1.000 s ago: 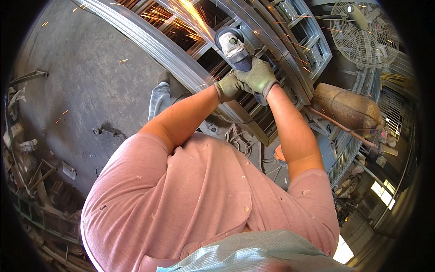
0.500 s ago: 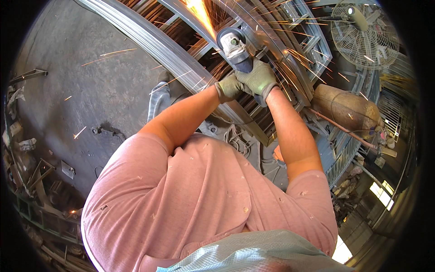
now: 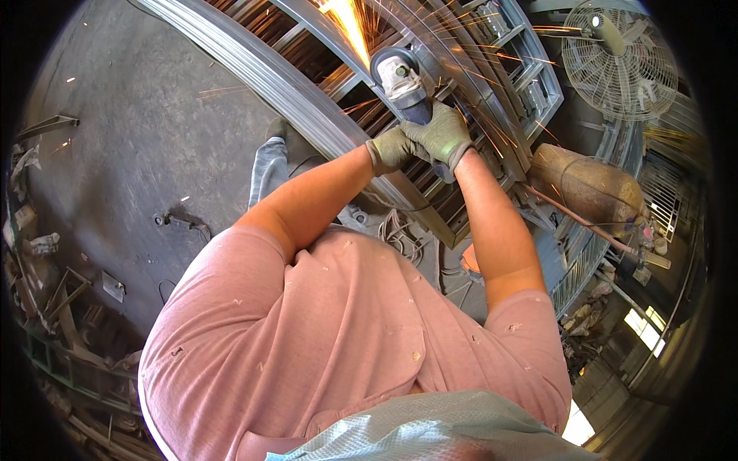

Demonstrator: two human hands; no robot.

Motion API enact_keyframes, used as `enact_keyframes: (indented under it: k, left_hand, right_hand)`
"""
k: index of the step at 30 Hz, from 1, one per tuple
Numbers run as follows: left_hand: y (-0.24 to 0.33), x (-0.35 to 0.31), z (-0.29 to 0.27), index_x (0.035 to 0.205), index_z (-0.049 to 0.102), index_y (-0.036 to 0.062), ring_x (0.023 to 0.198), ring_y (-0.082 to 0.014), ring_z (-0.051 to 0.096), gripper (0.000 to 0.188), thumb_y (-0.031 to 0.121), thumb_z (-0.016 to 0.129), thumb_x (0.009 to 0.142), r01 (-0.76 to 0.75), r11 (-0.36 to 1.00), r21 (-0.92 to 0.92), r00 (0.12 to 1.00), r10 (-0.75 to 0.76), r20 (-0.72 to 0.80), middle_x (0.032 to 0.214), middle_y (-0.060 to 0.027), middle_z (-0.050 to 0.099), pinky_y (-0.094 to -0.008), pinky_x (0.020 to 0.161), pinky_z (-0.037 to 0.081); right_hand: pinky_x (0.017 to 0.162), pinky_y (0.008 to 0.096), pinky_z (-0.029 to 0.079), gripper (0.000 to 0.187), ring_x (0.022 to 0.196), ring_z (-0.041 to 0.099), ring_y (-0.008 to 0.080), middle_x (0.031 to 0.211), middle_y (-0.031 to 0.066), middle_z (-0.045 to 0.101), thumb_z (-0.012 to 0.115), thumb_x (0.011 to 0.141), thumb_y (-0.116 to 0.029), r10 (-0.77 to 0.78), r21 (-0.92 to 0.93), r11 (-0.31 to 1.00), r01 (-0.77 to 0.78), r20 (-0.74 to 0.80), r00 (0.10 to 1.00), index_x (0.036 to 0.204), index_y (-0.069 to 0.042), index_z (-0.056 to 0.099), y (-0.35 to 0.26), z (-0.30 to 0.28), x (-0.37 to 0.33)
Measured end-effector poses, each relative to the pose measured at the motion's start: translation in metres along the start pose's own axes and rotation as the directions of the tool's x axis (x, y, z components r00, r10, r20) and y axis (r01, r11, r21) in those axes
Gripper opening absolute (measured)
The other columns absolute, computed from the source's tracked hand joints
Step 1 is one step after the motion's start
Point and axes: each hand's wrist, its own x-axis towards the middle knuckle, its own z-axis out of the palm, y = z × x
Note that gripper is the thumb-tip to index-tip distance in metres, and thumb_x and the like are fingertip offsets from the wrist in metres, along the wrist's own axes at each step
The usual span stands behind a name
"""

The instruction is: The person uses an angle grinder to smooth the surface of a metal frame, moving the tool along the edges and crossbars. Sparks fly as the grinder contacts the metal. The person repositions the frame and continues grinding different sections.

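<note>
Both my hands, in greenish work gloves, are wrapped round an angle grinder (image 3: 402,83) above a metal frame. My left hand (image 3: 393,149) grips near the rear of the tool, pressed against the other glove. My right hand (image 3: 442,134) closes over the grinder's body just behind its head. The disc faces the frame, and a bright stream of sparks (image 3: 350,31) shoots away from it toward the far side. Under the grinder lies the grey metal frame (image 3: 338,86) with rails and crossbars; the exact contact point is hidden by the guard.
Long metal profiles (image 3: 223,50) run along the frame's left side. A large caged fan (image 3: 619,61) stands at the far right, with a rusty gas cylinder (image 3: 588,184) nearer. Cables (image 3: 400,234) lie on the floor by my legs; another tool (image 3: 181,223) rests on the floor at left.
The grinder and both gloves have shifted very slightly right and nearer to me. Sparks still fly, in a changed pattern; my grip is the same.
</note>
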Motion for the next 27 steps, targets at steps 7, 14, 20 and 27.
enact_keyframes:
  k: [7,14,20,27]
  left_hand:
    - [-0.002,0.001,-0.003,0.120,0.080,0.0042,0.115,-0.0190,0.069,0.043,-0.002,0.091,0.079,0.054,0.998,-0.038,0.997,-0.056,-0.048,0.119,-0.0055,0.079,-0.0399,0.102,0.059]
    - [0.008,0.006,-0.007,0.115,0.081,0.0012,0.114,-0.0200,0.071,0.040,-0.007,0.085,0.076,0.164,0.977,-0.134,0.983,-0.150,0.104,0.116,-0.0076,0.081,-0.0373,0.102,0.058]
    - [0.005,-0.002,0.003,0.108,0.081,0.0031,0.110,-0.0203,0.071,0.036,-0.009,0.086,0.075,0.099,0.985,-0.139,0.995,-0.100,0.003,0.112,-0.0057,0.080,-0.0380,0.101,0.058]
    - [-0.009,0.005,-0.009,0.123,0.078,0.0037,0.115,-0.0194,0.069,0.050,-0.007,0.092,0.075,0.071,0.994,-0.079,0.997,-0.069,0.023,0.118,-0.0055,0.078,-0.0371,0.101,0.059]
  right_hand:
    - [0.092,0.0440,0.062,0.060,0.102,0.080,0.0380,0.108,0.0239,0.082,0.090,0.079,-0.049,-0.038,0.109,0.993,0.040,-0.019,0.999,0.114,-0.001,0.078,0.010,0.004,0.003]
    - [0.088,0.0465,0.063,0.065,0.099,0.080,0.0407,0.106,0.0255,0.081,0.092,0.076,-0.053,0.184,0.249,0.958,-0.140,-0.162,0.970,0.109,0.002,0.078,0.015,0.015,0.000]
    - [0.090,0.0437,0.062,0.058,0.099,0.080,0.0339,0.106,0.0201,0.082,0.092,0.081,-0.047,0.076,0.124,0.990,-0.069,-0.052,0.996,0.114,-0.001,0.078,0.008,0.003,-0.007]
    - [0.091,0.0444,0.062,0.054,0.101,0.080,0.0366,0.107,0.0207,0.082,0.091,0.081,-0.047,0.063,0.169,0.984,-0.056,-0.035,0.997,0.114,-0.004,0.080,0.000,-0.001,-0.003]
